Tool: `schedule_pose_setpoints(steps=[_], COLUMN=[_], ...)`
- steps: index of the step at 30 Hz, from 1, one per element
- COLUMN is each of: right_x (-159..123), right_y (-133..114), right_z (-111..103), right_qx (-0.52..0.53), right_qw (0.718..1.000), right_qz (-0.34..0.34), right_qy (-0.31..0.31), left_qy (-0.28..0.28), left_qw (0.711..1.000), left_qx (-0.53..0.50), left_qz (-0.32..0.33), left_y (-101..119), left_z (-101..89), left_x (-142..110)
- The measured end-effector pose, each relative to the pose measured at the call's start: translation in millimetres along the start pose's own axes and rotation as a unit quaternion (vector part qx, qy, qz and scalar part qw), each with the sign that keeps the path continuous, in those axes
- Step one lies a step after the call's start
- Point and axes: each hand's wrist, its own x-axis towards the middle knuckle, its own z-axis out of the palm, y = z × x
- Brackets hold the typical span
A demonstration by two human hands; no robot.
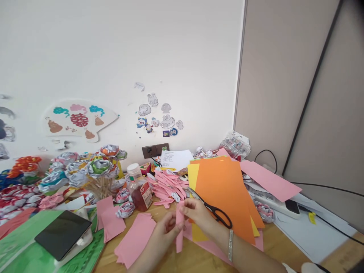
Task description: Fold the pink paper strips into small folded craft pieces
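Observation:
Between both hands a narrow strip of pink paper (pixel 179 244) stands lengthwise over the wooden table. My left hand (pixel 167 229) pinches it from the left, about halfway along. Higher up, my right hand (pixel 195 214) grips its upper end with thumb and fingers. Left of my hands lies a fanned stack of pink paper pieces (pixel 135 239). Beyond them is a heap of folded pink strips (pixel 166 185). Black-handled scissors (pixel 218 216) rest on orange paper sheets (pixel 224 189) beside my right forearm.
A bottle of reddish liquid (pixel 139 193) stands behind the pink stack. Paper flowers on sticks (pixel 99 170) crowd the left back. A black tablet (pixel 63 234) lies on a green sheet (pixel 25 242). White papers (pixel 315 235) and a cable are at right.

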Motion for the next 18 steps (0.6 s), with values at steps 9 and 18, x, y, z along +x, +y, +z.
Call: schedule_pose_setpoints(steps=[9,18], right_x=[-2.0,-1.8], right_y=[-3.2,1.2], right_z=[4.4,6.3], right_qx=[0.012,-0.032], right_qw=[1.0,0.999], right_qz=[-0.014,-0.021], right_qy=[-0.006,0.034], left_qy=[0.008,0.077], left_qw=[0.999,0.989], left_qx=[0.031,0.124], left_qz=[-0.023,-0.026], left_y=[4.5,1.2], left_z=[1.7,2.8], left_x=[-2.5,-3.1])
